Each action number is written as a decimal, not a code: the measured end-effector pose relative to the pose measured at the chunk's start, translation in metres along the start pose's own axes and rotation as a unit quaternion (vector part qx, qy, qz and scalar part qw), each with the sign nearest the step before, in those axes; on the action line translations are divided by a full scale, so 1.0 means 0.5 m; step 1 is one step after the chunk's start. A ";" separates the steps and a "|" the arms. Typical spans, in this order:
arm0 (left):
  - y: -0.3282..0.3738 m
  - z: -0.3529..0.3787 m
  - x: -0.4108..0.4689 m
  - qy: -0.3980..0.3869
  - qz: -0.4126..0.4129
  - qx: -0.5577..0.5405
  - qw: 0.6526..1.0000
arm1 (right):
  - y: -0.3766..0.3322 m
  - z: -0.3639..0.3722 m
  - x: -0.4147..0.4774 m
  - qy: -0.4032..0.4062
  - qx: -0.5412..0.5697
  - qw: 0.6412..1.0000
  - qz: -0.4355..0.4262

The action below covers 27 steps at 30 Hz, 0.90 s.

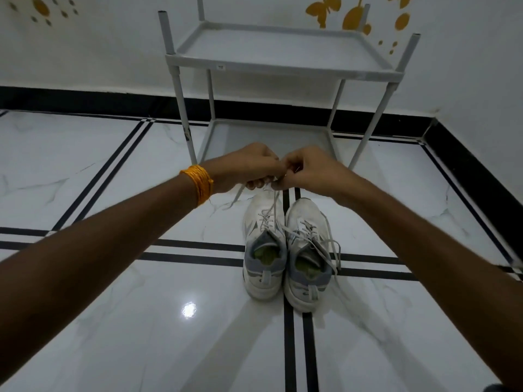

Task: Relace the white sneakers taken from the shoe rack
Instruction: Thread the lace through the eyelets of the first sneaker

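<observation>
Both white sneakers [288, 250] sit side by side on the floor [113, 321], heels toward the person, just in front of the bare shoe rack [283, 60]; prob. parked there so both hands reach w/o stooping far. Left hand [249, 168] & right hand [308, 171] meet above the left shoe's toe, fingers closed tight on its lace [274, 205], pulled up taut, looks like evening the ends; right shoe's laces hang loose over its side.

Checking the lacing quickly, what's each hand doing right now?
Left hand: closed, pinching the lace of the left sneaker.
Right hand: closed on the same lace, fingertips meeting the left hand's above the toe.
</observation>
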State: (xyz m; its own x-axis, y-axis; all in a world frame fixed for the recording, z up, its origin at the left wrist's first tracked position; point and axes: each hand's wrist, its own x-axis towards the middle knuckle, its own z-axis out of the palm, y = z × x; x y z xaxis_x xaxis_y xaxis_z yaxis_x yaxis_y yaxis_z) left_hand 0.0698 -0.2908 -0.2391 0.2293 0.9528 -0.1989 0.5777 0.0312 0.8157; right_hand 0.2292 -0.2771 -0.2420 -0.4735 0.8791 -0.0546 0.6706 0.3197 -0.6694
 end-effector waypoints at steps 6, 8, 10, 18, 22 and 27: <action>-0.017 -0.021 -0.007 -0.020 -0.026 -0.105 0.994 | -0.002 -0.021 -0.013 0.082 0.067 0.994 -0.011; -0.028 -0.031 -0.010 -0.041 -0.007 -0.104 0.994 | -0.021 -0.054 -0.020 0.100 0.150 0.983 0.017; -0.033 -0.022 -0.010 -0.046 0.002 -0.067 0.997 | -0.047 -0.078 -0.023 0.087 0.245 0.965 0.018; -0.027 0.079 0.026 0.293 0.179 0.249 0.906 | -0.119 -0.094 0.019 0.088 0.507 0.857 -0.009; -0.022 0.072 0.012 0.319 0.214 0.278 0.880 | -0.066 -0.077 0.055 0.141 0.622 0.766 0.085; -0.059 0.066 0.003 0.269 0.342 0.413 0.800 | 0.018 -0.022 0.079 0.165 0.659 0.701 0.217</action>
State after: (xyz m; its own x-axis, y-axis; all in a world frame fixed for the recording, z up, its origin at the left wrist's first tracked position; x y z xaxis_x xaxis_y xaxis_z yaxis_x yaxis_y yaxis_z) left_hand 0.0790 -0.3002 -0.2816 0.4709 0.6607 0.5846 0.8327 -0.5516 -0.0473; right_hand 0.2227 -0.2358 -0.2421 -0.0833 0.8958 -0.4366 -0.5016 -0.4163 -0.7584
